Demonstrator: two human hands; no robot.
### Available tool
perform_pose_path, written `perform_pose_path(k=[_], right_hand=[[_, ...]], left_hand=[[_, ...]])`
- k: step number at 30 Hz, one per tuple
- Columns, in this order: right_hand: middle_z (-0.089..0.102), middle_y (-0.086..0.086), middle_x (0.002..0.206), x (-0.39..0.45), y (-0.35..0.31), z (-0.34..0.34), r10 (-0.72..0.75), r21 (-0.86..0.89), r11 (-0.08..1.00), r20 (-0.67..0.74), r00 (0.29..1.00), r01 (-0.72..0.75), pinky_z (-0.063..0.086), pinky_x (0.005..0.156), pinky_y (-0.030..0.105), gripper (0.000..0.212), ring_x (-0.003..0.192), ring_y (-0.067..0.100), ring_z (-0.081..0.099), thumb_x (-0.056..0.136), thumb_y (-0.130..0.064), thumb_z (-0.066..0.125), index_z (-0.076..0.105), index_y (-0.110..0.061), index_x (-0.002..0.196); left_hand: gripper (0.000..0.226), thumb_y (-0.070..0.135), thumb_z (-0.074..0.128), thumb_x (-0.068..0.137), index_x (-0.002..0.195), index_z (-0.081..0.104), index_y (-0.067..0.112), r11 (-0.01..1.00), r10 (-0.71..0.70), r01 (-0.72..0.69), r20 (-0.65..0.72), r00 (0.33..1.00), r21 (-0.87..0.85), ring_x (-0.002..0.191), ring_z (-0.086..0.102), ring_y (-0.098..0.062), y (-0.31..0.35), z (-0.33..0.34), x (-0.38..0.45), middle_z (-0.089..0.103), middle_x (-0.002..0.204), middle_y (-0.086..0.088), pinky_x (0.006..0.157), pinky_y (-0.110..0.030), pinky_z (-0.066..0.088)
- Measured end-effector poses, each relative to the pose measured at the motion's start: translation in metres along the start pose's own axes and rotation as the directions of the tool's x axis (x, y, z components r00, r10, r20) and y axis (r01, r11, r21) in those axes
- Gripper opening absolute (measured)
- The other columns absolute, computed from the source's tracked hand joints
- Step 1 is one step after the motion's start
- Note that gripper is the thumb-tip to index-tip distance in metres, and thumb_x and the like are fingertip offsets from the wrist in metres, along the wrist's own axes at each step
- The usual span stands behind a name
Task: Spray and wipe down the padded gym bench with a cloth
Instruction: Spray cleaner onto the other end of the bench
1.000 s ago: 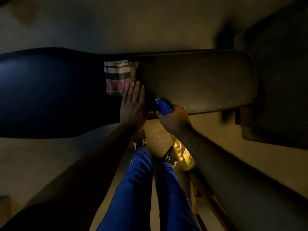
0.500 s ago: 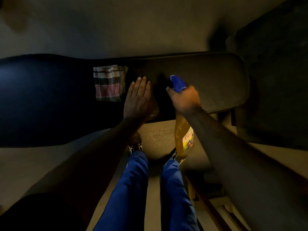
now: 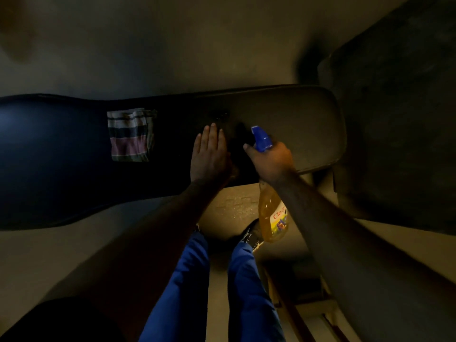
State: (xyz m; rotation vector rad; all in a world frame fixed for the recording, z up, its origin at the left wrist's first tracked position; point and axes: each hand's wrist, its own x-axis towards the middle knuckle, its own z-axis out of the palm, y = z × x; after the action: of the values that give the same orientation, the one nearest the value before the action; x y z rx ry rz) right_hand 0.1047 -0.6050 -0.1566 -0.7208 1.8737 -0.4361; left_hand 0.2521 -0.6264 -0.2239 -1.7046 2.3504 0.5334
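Left hand (image 3: 209, 154) flat on bench (image 3: 283, 119); right hand (image 3: 270, 159) gripping spray bottle (image 3: 272, 215) at near edge.

Blue trousers (image 3: 249, 292) (both legs), bare forearms, dark shoes (image 3: 249, 234).

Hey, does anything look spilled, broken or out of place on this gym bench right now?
Nothing stands out. The checked cloth lies folded on the bench, the left hand rests flat beside it, and the right hand grips the spray bottle.
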Motion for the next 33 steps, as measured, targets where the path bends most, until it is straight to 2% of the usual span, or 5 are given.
perform_pose_path(k=[6, 11, 16, 24, 33], right_hand=[[0.061, -0.005, 0.080, 0.024, 0.006, -0.053, -0.078, -0.017, 0.997, -0.174, 0.982, 0.076, 0.044, 0.060, 0.024, 0.021, 0.075, 0.013, 0.062, 0.093, -0.044, 0.068, 0.058, -0.027, 0.089], [0.068, 0.004, 0.097, 0.045, 0.005, -0.077, 0.029, -0.052, 0.998, -0.141, 0.990, -0.036, 0.058, 0.077, 0.034, 0.032, 0.088, 0.020, 0.068, 0.093, -0.043, 0.067, 0.062, -0.018, 0.111], [0.065, -0.001, 0.082, 0.050, 0.026, -0.101, 0.009, 0.000, 1.000, -0.153, 0.988, -0.009, 0.051, 0.066, 0.032, 0.025, 0.082, 0.021, 0.067, 0.088, -0.047, 0.072, 0.058, -0.025, 0.087], [0.067, 0.004, 0.101, 0.056, 0.062, -0.166, 0.052, 0.008, 0.999, -0.263, 0.963, -0.052, 0.057, 0.087, 0.040, 0.031, 0.094, 0.023, 0.067, 0.092, -0.044, 0.068, 0.061, -0.021, 0.112], [0.065, 0.004, 0.091, 0.042, 0.092, -0.179, 0.155, 0.002, 0.987, -0.245, 0.957, -0.159, 0.059, 0.083, 0.040, 0.037, 0.087, 0.021, 0.067, 0.090, -0.050, 0.068, 0.055, -0.017, 0.097]], left_hand=[[0.062, 0.038, 0.040, 0.099, 0.150, 0.026, 0.006, 0.995, 0.049, -0.054, -0.063, 0.997, -0.080, 0.148, 0.019, -0.031, 0.054, 0.011, 0.012, 0.022, 0.159, -0.019, 0.121, -0.044, 0.015], [0.065, 0.039, 0.045, 0.097, 0.151, 0.025, 0.007, 0.996, 0.027, -0.031, -0.045, 0.999, -0.081, 0.148, 0.018, -0.031, 0.091, 0.018, 0.024, 0.021, 0.159, -0.019, 0.121, -0.044, 0.016], [0.067, 0.043, 0.045, 0.096, 0.150, 0.026, 0.008, 0.994, 0.022, -0.027, -0.051, 0.998, -0.102, 0.148, 0.019, -0.031, 0.128, 0.025, 0.034, 0.023, 0.159, -0.018, 0.121, -0.044, 0.016], [0.090, 0.068, 0.034, 0.091, 0.155, 0.008, 0.010, 1.000, -0.006, 0.007, 0.014, 1.000, -0.023, 0.150, 0.000, -0.035, 0.166, 0.042, 0.037, 0.002, 0.163, -0.018, 0.121, -0.050, 0.002], [0.091, 0.070, 0.022, 0.091, 0.155, 0.002, 0.008, 0.999, 0.008, -0.008, 0.017, 1.000, 0.036, 0.149, -0.004, -0.035, 0.164, 0.044, 0.037, -0.003, 0.162, -0.019, 0.121, -0.051, 0.001]])
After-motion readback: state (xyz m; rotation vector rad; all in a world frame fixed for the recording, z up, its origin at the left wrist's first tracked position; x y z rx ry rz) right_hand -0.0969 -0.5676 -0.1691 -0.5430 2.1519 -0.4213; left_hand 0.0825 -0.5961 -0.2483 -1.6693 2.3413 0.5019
